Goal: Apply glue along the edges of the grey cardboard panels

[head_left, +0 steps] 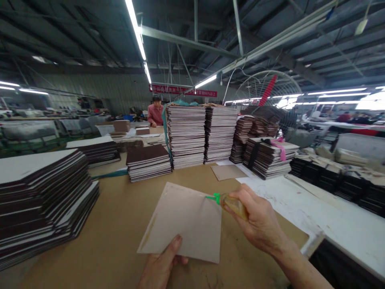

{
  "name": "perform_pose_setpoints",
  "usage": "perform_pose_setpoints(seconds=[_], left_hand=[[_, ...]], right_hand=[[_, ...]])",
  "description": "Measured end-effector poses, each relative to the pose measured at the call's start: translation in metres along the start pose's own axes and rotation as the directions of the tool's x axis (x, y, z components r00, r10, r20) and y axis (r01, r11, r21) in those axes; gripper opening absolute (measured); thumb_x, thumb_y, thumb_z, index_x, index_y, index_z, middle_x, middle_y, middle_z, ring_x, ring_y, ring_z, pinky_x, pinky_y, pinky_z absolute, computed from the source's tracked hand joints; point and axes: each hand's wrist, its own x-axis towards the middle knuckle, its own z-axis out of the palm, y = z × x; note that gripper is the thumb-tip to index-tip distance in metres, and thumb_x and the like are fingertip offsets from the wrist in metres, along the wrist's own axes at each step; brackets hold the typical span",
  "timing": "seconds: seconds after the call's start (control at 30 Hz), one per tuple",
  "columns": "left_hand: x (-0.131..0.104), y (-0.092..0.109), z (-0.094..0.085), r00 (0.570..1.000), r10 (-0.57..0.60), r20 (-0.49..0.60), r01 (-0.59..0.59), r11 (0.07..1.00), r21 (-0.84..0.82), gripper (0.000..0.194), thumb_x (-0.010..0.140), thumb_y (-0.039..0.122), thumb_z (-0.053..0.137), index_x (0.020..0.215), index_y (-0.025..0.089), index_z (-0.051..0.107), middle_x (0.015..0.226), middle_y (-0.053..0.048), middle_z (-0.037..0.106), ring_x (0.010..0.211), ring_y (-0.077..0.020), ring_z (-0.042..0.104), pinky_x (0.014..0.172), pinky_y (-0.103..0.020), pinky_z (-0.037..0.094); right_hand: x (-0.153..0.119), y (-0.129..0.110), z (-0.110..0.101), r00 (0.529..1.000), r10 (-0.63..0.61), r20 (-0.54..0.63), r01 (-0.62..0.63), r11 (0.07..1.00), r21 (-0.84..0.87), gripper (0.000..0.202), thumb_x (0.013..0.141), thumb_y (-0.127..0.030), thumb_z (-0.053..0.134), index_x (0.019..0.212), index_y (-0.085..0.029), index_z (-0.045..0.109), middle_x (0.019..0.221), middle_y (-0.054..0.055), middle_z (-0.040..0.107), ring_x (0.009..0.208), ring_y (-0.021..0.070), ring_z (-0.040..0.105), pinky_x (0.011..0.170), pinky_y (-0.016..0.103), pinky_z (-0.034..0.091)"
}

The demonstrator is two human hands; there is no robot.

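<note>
My left hand (165,261) grips the near edge of a light grey-beige board (189,224), thumb on top and fingers underneath. The board is tilted above the brown tabletop sheet (117,224). In my right hand (258,218) is a squeeze glue bottle (236,205), amber in colour, with a green nozzle (215,197). The nozzle points left, its tip at the board's upper right edge; whether it touches I cannot tell. Streaks that look like glue show along the board's left and far edges.
Stacked boards (42,200) stand at the left. A lower dark stack (148,160) and tall stacks (185,136) line the back, with a tied bundle (267,156) to their right. A single board (228,171) lies flat ahead. A person (155,113) works beyond; a caged fan (267,90) stands behind.
</note>
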Motion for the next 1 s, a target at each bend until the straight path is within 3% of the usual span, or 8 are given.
perform_pose_setpoints(seconds=[0.2,0.37,0.5,0.6,0.7,0.77,0.87,1.0], left_hand=[[0.005,-0.006,-0.004,1.0,-0.002,-0.011,0.002,1.0,0.015,0.038,0.064,0.051,0.077,0.082,0.018,0.073,0.098,-0.006,0.07,0.091,-0.027,0.06,0.063,-0.032,0.056],[0.005,-0.008,-0.003,1.0,-0.02,-0.001,0.02,0.998,-0.053,0.04,0.061,0.048,0.08,0.089,0.02,0.071,0.093,-0.003,0.07,0.082,-0.0251,0.061,0.057,-0.032,0.055],[0.007,-0.01,-0.004,1.0,-0.025,0.005,0.025,0.999,-0.041,0.04,0.06,0.049,0.08,0.087,0.021,0.072,0.091,-0.002,0.069,0.079,-0.0243,0.06,0.058,-0.033,0.055],[0.008,-0.01,-0.008,1.0,-0.027,-0.006,0.027,0.996,0.085,0.037,0.059,0.057,0.077,0.069,0.021,0.073,0.093,-0.004,0.07,0.086,-0.0269,0.059,0.065,-0.033,0.055],[0.007,-0.007,-0.01,1.0,-0.018,0.006,0.016,0.97,0.244,0.049,0.063,0.064,0.07,0.045,0.019,0.065,0.098,-0.009,0.071,0.099,-0.0314,0.058,0.08,-0.033,0.052],[0.007,-0.007,-0.01,0.999,-0.027,0.019,0.023,0.982,0.189,0.046,0.062,0.063,0.072,0.053,0.019,0.069,0.096,-0.008,0.071,0.097,-0.0311,0.058,0.077,-0.034,0.054],[0.008,-0.011,-0.01,0.999,-0.03,0.035,0.029,0.999,0.028,0.04,0.061,0.054,0.077,0.082,0.021,0.074,0.096,-0.004,0.07,0.089,-0.0274,0.059,0.063,-0.033,0.056],[0.012,-0.018,-0.013,0.998,-0.012,0.055,0.011,1.0,0.016,0.03,0.07,0.048,0.074,0.072,0.019,0.071,0.091,-0.003,0.07,0.085,-0.0239,0.061,0.064,-0.03,0.055]], right_hand=[[0.001,0.0,0.001,0.999,-0.045,-0.001,0.045,0.999,0.024,0.012,0.089,-0.023,0.054,0.101,-0.024,0.052,0.088,0.001,0.051,0.074,0.0169,0.053,0.062,0.028,0.038],[-0.009,0.012,-0.001,0.999,0.037,0.007,-0.037,0.999,-0.001,0.011,0.089,-0.023,0.054,0.1,-0.023,0.053,0.088,0.001,0.052,0.071,0.0165,0.053,0.062,0.029,0.039],[-0.009,0.009,-0.002,1.0,0.015,-0.008,-0.014,0.999,0.036,0.012,0.089,-0.023,0.054,0.101,-0.024,0.053,0.088,0.002,0.052,0.074,0.0174,0.053,0.064,0.029,0.041],[-0.002,-0.001,0.0,0.999,-0.028,-0.026,0.03,0.997,0.072,0.014,0.09,-0.024,0.054,0.103,-0.023,0.053,0.09,0.003,0.054,0.077,0.018,0.054,0.067,0.03,0.042],[0.001,-0.004,0.003,0.998,-0.036,-0.042,0.04,0.996,0.078,0.014,0.089,-0.025,0.056,0.103,-0.023,0.053,0.09,0.003,0.054,0.077,0.0179,0.054,0.067,0.029,0.042],[-0.003,0.001,0.002,0.999,-0.026,-0.034,0.029,0.997,0.075,0.014,0.089,-0.025,0.055,0.103,-0.023,0.053,0.09,0.003,0.054,0.077,0.0179,0.054,0.067,0.029,0.042],[-0.013,0.014,0.0,0.999,0.027,-0.018,-0.026,0.998,0.049,0.013,0.09,-0.025,0.054,0.103,-0.023,0.054,0.09,0.003,0.053,0.076,0.0178,0.054,0.066,0.029,0.041],[-0.025,0.027,-0.003,0.997,0.075,0.008,-0.075,0.997,0.032,0.011,0.09,-0.025,0.055,0.101,-0.023,0.054,0.089,0.002,0.053,0.074,0.0174,0.053,0.064,0.028,0.041]])
